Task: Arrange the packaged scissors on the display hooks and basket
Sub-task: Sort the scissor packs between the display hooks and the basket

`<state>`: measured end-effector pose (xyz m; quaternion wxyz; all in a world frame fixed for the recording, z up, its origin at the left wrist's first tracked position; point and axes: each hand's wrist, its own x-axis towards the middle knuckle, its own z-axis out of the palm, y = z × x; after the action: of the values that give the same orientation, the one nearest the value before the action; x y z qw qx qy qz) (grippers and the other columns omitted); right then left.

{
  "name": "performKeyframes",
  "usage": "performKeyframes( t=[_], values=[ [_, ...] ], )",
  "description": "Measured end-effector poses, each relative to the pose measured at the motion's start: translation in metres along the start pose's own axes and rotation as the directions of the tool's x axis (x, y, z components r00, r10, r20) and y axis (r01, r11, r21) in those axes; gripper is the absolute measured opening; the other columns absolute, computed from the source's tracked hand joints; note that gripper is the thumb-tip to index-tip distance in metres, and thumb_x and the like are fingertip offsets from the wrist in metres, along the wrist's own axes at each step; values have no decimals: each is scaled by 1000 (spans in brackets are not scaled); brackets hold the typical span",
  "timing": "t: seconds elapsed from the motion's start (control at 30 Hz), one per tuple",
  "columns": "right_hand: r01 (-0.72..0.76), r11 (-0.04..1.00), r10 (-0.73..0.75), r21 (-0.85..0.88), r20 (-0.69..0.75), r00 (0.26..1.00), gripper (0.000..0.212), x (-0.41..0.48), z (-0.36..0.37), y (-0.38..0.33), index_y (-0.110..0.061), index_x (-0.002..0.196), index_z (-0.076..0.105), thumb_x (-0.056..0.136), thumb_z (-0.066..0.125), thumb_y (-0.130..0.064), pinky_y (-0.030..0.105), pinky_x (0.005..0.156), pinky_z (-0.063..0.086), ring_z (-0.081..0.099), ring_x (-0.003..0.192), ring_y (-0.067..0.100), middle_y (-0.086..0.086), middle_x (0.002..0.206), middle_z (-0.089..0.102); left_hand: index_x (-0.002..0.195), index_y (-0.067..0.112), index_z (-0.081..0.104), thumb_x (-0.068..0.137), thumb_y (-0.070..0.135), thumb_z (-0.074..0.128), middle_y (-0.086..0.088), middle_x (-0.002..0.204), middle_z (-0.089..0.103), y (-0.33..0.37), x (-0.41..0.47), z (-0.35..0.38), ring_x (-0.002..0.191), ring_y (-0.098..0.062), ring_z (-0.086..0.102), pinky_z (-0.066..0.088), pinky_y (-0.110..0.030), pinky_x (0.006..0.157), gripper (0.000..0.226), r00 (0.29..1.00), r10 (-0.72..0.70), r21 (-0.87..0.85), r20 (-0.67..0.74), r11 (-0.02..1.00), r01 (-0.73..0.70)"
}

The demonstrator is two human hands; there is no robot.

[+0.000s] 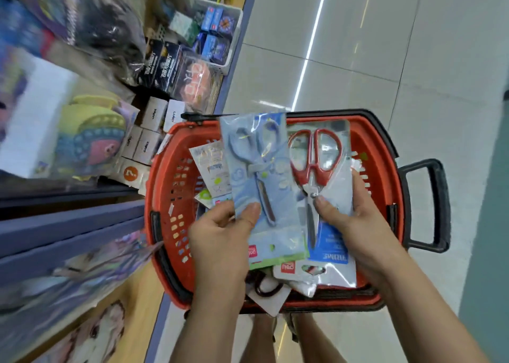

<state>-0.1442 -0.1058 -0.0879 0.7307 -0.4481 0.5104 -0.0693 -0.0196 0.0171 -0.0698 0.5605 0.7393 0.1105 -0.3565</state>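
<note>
My left hand [220, 241] pinches a light-blue pack of blue-handled scissors [264, 186] by its lower part, thumb on the front. My right hand [355, 225] grips a clear pack of red-handled scissors [319, 175], thumb pressed on the blades. Both packs are held side by side, handles away from me, above a red shopping basket [162, 197] on the floor. More packaged goods [212, 167] lie inside the basket, partly hidden by the two packs.
Display shelves run along the left with toy boxes [162, 65], small white boxes [148, 131] and a white bin [220, 32] of blue boxes. The basket's black handle [429, 205] sticks out to the right. Pale tiled floor [385, 46] stretches beyond.
</note>
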Motion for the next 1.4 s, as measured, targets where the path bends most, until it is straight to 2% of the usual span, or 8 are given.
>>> performKeyframes(
  t=[0.13, 0.27, 0.43, 0.57, 0.77, 0.97, 1.3, 1.4],
  values=[
    [173, 969, -178, -177, -13, 984, 89, -25, -5, -38, -50, 152, 17, 92, 65, -6, 0, 89, 41, 47, 119, -22, -41, 136, 45, 91, 28, 63, 77, -19, 66, 15, 77, 74, 61, -21, -27, 74, -1, 70, 55, -18, 68, 50, 932, 358, 44, -48, 933, -356],
    [177, 949, -160, -262, 85, 983, 47, -57, -7, -82, -47, 106, 73, 86, 71, -5, 12, 93, 46, 61, 108, -9, -30, 110, 69, 92, 38, 72, 70, -17, 66, 14, 78, 70, 113, -60, -42, 81, -2, 67, 51, -17, 81, 60, 756, 636, 214, 155, 725, -654],
    [49, 994, -31, -99, 179, 983, 28, -112, 12, -139, -10, 72, 77, 89, 58, 1, 27, 76, 55, 69, 73, 11, 1, 76, 76, 66, 5, 72, 64, -23, 59, 1, 78, 72, 139, -107, -48, 103, -16, 67, 48, -34, 95, 32, 534, 777, 192, 333, 499, -845],
    [-3, 993, 45, -121, 348, 936, 40, -151, 17, -169, -11, 81, 80, 78, 71, -50, 35, 77, 58, 73, 78, 23, 11, 86, 77, 66, 15, 73, 63, -23, 60, 4, 91, 73, 147, -145, -52, 121, -16, 58, 44, -36, 103, 40, 552, 785, 212, 281, 511, -833],
    [87, 986, -16, -142, 442, 897, 17, -205, 27, -188, -13, 85, 80, 70, 80, -21, 35, 69, 61, 74, 73, 25, 12, 87, 77, 83, 34, 75, 85, -8, 61, 23, 135, 51, 152, -201, -66, 132, -8, 45, 40, -33, 109, 44, 690, 724, 361, -11, 646, -673],
    [251, 939, -97, -236, 518, 850, 14, -260, 49, -198, -10, 86, 78, 74, 81, -13, 32, 65, 60, 74, 73, 20, 7, 85, 78, 119, 23, 61, 90, 14, 70, -6, 101, 73, 154, -278, -81, 93, -20, 71, 58, -34, 81, 32, 946, 236, -170, -221, 946, -276],
    [311, 869, 40, -386, 680, 732, 68, -345, 115, -168, -2, 87, 75, 72, 72, -68, 36, 83, 51, 68, 85, 19, 18, 87, 74, 104, 9, 67, 80, 0, 76, -7, 90, 76, 116, -368, -164, 83, -25, 72, 58, -40, 78, 27, 864, 80, -419, -498, 850, -319],
    [303, 857, 133, -417, 747, 652, 46, -379, 135, -152, -3, 85, 76, 76, 76, -49, 39, 72, 56, 69, 75, 26, 13, 84, 75, 106, 11, 66, 85, -9, 65, -7, 91, 76, 100, -400, -193, 78, -24, 72, 57, -36, 69, 29, 851, 110, -431, -514, 824, -367]
  ],
)
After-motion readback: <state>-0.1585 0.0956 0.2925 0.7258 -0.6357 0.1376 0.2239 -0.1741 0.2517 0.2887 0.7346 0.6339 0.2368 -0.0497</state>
